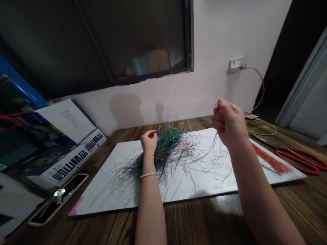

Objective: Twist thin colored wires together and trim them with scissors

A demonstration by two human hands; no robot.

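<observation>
A tangled heap of thin wires (166, 146), green, purple, blue and reddish, lies on a white board (212, 183). At the heap's upper left edge is my left hand (149, 141), its thumb and forefinger pinched together; what they hold is too small to name. My right hand (228, 120) is closed and raised above the right part of the board, with a few thin wires hanging below it. Orange-red strands (272, 159) lie on the board's right end, beyond my right forearm.
Red-handled scissors (301, 158) lie at the right. Boxes (68, 160) and a phone (74, 182) with a shiny object on it are at the left. Behind the wooden table (204, 217), a cable (263, 85) runs from a wall socket (235, 65).
</observation>
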